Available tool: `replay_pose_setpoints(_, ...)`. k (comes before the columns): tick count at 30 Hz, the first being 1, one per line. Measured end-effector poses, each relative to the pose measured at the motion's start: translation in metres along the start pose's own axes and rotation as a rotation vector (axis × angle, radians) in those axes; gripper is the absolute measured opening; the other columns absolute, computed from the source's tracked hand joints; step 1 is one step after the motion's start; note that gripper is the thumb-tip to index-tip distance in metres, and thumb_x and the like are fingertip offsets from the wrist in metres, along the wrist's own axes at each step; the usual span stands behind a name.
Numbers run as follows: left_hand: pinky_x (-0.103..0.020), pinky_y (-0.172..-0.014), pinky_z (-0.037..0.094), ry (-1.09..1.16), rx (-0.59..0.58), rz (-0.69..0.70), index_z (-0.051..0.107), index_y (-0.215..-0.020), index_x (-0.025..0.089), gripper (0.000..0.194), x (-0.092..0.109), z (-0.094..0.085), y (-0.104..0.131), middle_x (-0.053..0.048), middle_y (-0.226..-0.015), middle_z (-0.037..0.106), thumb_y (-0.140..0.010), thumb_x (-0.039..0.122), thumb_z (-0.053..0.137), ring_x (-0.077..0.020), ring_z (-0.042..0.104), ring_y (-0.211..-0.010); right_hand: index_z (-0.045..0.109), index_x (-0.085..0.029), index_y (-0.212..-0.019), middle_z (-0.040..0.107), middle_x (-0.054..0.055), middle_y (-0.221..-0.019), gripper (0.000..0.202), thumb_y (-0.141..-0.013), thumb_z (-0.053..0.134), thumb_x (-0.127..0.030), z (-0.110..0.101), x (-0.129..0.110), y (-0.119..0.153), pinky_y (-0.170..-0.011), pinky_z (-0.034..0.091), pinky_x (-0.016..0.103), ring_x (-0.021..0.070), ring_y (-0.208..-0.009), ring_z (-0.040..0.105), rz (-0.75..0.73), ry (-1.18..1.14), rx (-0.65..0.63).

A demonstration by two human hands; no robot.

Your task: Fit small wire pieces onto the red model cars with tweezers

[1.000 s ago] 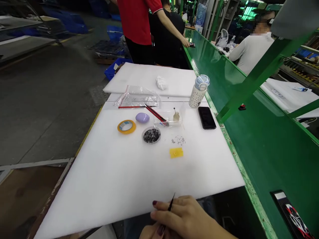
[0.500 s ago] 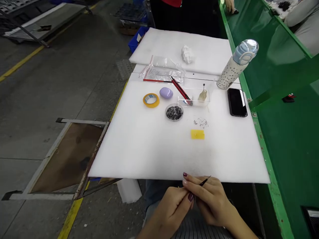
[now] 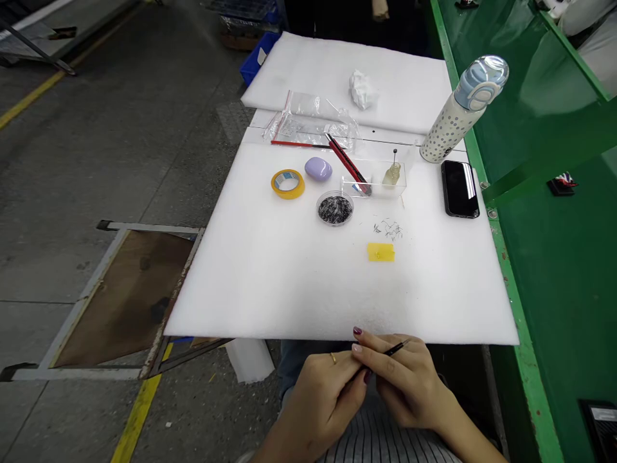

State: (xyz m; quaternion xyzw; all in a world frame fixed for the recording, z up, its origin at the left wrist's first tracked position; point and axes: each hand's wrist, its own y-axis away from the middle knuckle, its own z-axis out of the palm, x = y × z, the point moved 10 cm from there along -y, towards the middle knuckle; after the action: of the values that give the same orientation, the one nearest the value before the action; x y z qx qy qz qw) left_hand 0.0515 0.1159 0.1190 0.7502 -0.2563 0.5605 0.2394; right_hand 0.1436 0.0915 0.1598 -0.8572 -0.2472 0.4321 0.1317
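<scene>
Both hands meet at the near edge of the white foam-topped table (image 3: 270,283). My right hand (image 3: 407,379) is closed on a thin dark brush-like tool (image 3: 396,348), whose fine tip points up and right. My left hand (image 3: 328,392), with a ring, has its fingers pressed together against the right fingertips; what it pinches is too hidden to make out. Beyond them lie a yellow piece of tape (image 3: 380,252), scattered short black fibres (image 3: 388,229) and a round clear dish of black fibres (image 3: 335,209).
Farther back are a tape roll (image 3: 288,184), a purple egg-shaped object (image 3: 319,168), a clear tray (image 3: 373,188) with a small bottle (image 3: 391,174), a phone (image 3: 459,189), a flask (image 3: 456,119), plastic bags (image 3: 313,122) and crumpled tissue (image 3: 361,90). A green frame (image 3: 506,257) borders the right.
The view has shifted slightly, so the table items appear higher. My left hand has turned a little, showing the ring more. Both hands stay together around the tool.
</scene>
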Motion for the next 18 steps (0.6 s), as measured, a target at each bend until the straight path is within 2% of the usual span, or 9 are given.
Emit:
replay_pose_setpoints(6,-0.025,-0.059,0.039,-0.122,0.046,0.08,0.063,-0.082,0.019,0.027,0.008,-0.007,0.004,0.0,-0.07,0.065,-0.101,0.018,0.044,-0.0127,0.059,-0.062,0.047,-0.016,-0.151,0.068,0.015,-0.137,0.067,-0.086,0.044,0.0,-0.002,-0.004,-0.001,-0.092,0.064,0.032,0.0171,-0.122,0.07,-0.03,-0.041,0.029)
replay_pose_setpoints(9,-0.025,-0.062,0.044,-0.156,0.038,0.105,0.067,-0.087,0.019,0.028,0.012,-0.004,0.003,-0.002,-0.073,0.068,-0.102,0.02,0.043,-0.0146,0.063,-0.065,0.049,-0.017,-0.15,0.071,0.015,-0.133,0.06,-0.091,0.048,-0.003,-0.002,-0.004,0.001,-0.087,0.066,0.032,0.0178,-0.114,0.074,-0.021,0.046,0.065)
replay_pose_setpoints(13,-0.026,-0.064,0.05,-0.129,0.019,0.121,0.069,-0.092,0.019,0.033,0.011,0.001,0.005,-0.004,-0.075,0.07,-0.104,0.026,0.04,-0.0168,0.064,-0.067,0.053,-0.017,-0.145,0.075,0.015,-0.124,0.046,-0.1,0.049,-0.014,-0.005,-0.011,0.007,-0.076,0.067,0.03,0.0183,-0.1,0.078,-0.053,0.178,0.198)
replay_pose_setpoints(16,-0.025,-0.065,0.05,-0.084,-0.033,0.121,0.069,-0.094,0.02,0.036,0.003,0.007,0.011,-0.005,-0.078,0.069,-0.106,0.033,0.037,-0.0161,0.063,-0.067,0.06,-0.015,-0.134,0.077,0.014,-0.12,0.035,-0.101,0.048,-0.017,-0.008,-0.021,0.015,-0.071,0.065,0.027,0.0173,-0.092,0.078,-0.082,0.227,0.284)
replay_pose_setpoints(18,-0.024,-0.065,0.048,-0.068,-0.111,0.137,0.068,-0.094,0.019,0.039,-0.003,0.014,0.017,-0.005,-0.079,0.068,-0.107,0.039,0.036,-0.0157,0.062,-0.069,0.063,-0.016,-0.126,0.078,0.014,-0.118,0.029,-0.102,0.047,-0.017,-0.012,-0.03,0.021,-0.07,0.064,0.026,0.0159,-0.087,0.078,-0.093,0.252,0.328)
